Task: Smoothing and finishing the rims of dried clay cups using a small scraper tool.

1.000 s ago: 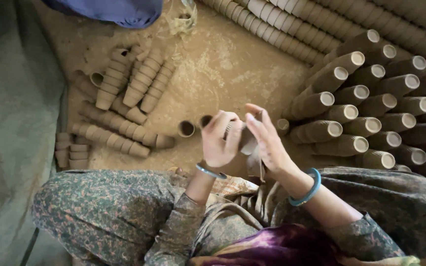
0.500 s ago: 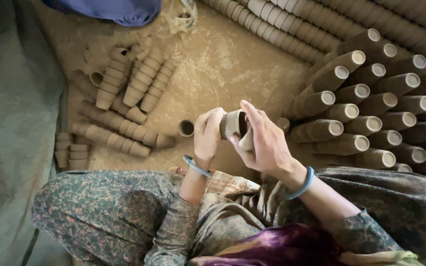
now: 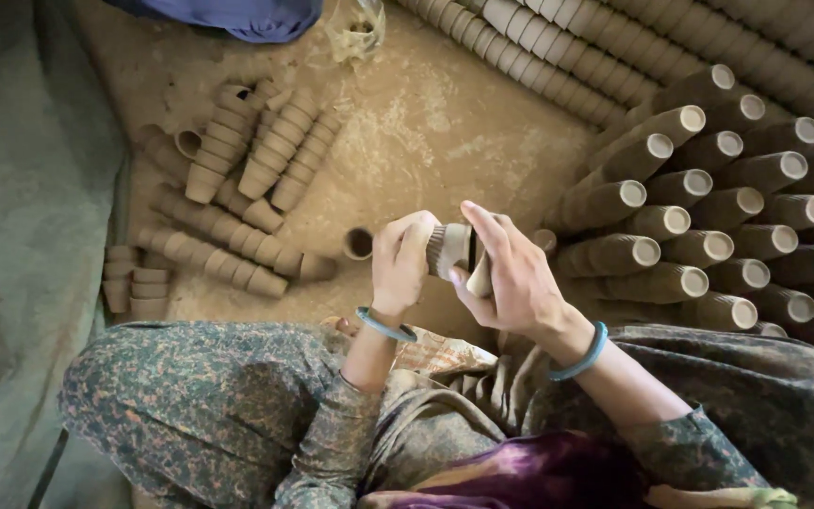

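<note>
- Right now both hands meet just above the lap, a little below the middle of the view, over a dusty earthen floor [image 3: 445,123].
- Left hand [image 3: 399,264]: its grip is pressed together around the left end of a short stack of clay cups [image 3: 454,253], fingers curled over the top, thumb underneath as far as I can tell.
- Right hand [image 3: 512,275]: its grip pinches the right end of the same stack, fingers laid along the far side, thumb on the near rim of the last cup.
- The stack lies sideways between the 2 hands, clear of the floor.
- Handling, as a judgement: the cups look like thin, unfired or lightly fired clay, so light, stiff and brittle, with a dry matt skin that should not slip. Rims seem the weakest part; hold by the walls and the base, and press the stack end to end so the nested cups do not slide apart.
- At 9 o'clock of the hands, 1 loose cup [image 3: 358,243] lies on its side, mouth toward the camera.
- At 10 o'clock, several rows of nested cups [image 3: 237,151] lie on the floor.
- At 2 to 3 o'clock, a big pile of long cup stacks [image 3: 708,217] shows its round ends.
- A bangle [image 3: 383,325] sits on the left wrist, another on the right.
</note>
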